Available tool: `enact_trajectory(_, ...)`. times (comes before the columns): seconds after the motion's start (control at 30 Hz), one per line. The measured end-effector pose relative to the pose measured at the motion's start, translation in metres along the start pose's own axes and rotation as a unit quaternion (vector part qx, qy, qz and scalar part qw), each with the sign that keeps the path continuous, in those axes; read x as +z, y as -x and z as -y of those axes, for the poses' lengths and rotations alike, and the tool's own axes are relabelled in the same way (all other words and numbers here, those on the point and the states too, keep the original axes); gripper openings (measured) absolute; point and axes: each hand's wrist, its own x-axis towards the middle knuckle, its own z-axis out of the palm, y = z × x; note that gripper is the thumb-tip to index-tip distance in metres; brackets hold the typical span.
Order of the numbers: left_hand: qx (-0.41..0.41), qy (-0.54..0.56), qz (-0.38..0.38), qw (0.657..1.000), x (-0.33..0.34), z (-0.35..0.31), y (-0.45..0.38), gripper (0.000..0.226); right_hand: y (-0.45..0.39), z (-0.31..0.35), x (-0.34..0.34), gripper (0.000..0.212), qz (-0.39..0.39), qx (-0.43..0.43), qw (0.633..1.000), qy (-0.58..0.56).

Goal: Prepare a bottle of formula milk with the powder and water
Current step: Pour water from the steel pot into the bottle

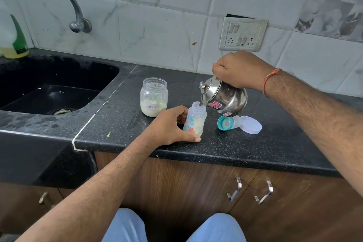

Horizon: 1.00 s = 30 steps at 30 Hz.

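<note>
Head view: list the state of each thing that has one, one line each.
baby bottle: upright, uncapped, partly filled
steel kettle: tilted, lid on, spout at bottle mouth
formula jar: open, partly full
teal bottle cap: off, on its side
white lid: off, lying flat
left hand: gripping bottle
right hand: holding kettle

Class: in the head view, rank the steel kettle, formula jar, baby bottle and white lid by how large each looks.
1. steel kettle
2. formula jar
3. baby bottle, though partly hidden by the left hand
4. white lid, lying flat
</note>
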Motion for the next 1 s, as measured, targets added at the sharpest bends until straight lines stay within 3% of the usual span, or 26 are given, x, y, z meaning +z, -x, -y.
enact_trajectory(1.0,-0.007,-0.015,0.008,1.000,-0.0016,-0.0034,0.0006,0.073,-0.0024,0.0016,-0.0014,0.048,0.005,-0.003,1.000,0.009)
